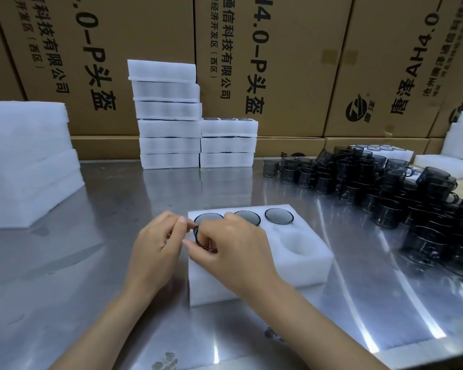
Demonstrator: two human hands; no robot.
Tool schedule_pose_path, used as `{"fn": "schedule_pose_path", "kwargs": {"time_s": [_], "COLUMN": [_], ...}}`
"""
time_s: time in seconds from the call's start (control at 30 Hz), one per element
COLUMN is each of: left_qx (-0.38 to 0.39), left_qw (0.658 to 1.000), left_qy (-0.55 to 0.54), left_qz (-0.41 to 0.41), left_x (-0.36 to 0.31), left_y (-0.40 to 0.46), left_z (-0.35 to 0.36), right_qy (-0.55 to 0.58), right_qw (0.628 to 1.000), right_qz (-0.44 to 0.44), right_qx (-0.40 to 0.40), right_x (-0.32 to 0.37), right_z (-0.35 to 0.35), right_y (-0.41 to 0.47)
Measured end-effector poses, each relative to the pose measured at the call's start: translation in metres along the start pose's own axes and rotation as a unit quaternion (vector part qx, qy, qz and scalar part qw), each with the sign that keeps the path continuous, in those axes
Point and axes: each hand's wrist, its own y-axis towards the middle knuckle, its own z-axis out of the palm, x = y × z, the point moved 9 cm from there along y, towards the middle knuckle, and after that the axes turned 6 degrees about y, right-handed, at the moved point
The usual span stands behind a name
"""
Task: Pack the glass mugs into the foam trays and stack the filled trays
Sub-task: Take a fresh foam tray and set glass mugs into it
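The foam tray (254, 265) lay on the steel table (91, 263) straight ahead of the person, white and blocky, with round pockets cut in two rows. Its far row was full: three smoky grey mugs sat rim-up, the one at the tray's 1 o'clock corner (279, 216) plainest to see, dark-rimmed and translucent. In the near row the pocket at 3 o'clock (296, 243) stood bare, and the middle one was hidden under a wrist. At the tray's 9 o'clock pocket both hands met over another mug (201, 240): the right hand (233, 247) curled round its rim from above, and the left hand (158, 244) pinched at the same rim with thumb and forefinger; how deep the mug sat I could not tell. Out at 2 o'clock on the table a crowd of loose mugs (385, 190) stood piled, dark glass with small handles. At 12 o'clock two stacks of filled trays (198, 140) rose against cardboard cartons (278, 62), the left stack taller. At 10 o'clock sat a heap of foam sheets (27, 161), and more foam (460, 140) lay at 2 o'clock beyond the mugs.
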Motion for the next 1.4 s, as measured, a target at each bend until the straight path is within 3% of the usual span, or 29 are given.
{"fn": "schedule_pose_path", "kwargs": {"time_s": [0.23, 0.43, 0.57, 0.73, 0.93, 1.17, 1.3, 1.4], "left_qx": [-0.023, 0.003, 0.041, 0.083, 0.091, 0.093, 0.127, 0.127], "left_qw": [0.998, 0.983, 0.960, 0.960, 0.956, 0.954, 0.953, 0.954], "left_qy": [0.011, 0.025, 0.102, 0.116, 0.133, 0.154, 0.153, 0.152], "left_qz": [0.050, 0.182, 0.259, 0.240, 0.244, 0.240, 0.228, 0.223], "left_x": [-0.016, -0.050, -0.062, -0.057, -0.056, -0.056, -0.047, -0.043], "left_y": [-0.004, -0.022, -0.039, -0.039, -0.043, -0.045, -0.054, -0.050], "left_z": [-0.013, -0.030, -0.026, -0.017, -0.011, -0.010, 0.000, 0.003], "right_qy": [0.080, 0.068, 0.042, -0.036, -0.092, -0.187, -0.101, 0.016], "right_qw": [0.996, 0.993, 0.995, 0.992, 0.971, 0.967, 0.983, 0.999], "right_qz": [0.024, -0.007, -0.011, -0.004, 0.011, -0.002, -0.022, 0.026], "right_qx": [-0.031, 0.093, 0.088, 0.121, 0.221, 0.174, 0.152, 0.020], "right_x": [-0.016, -0.027, -0.029, -0.031, -0.035, -0.027, -0.026, -0.045], "right_z": [-0.025, -0.011, -0.010, -0.001, 0.015, 0.010, 0.004, -0.031], "right_y": [-0.008, -0.028, -0.032, -0.038, -0.047, -0.053, -0.052, -0.043]}}
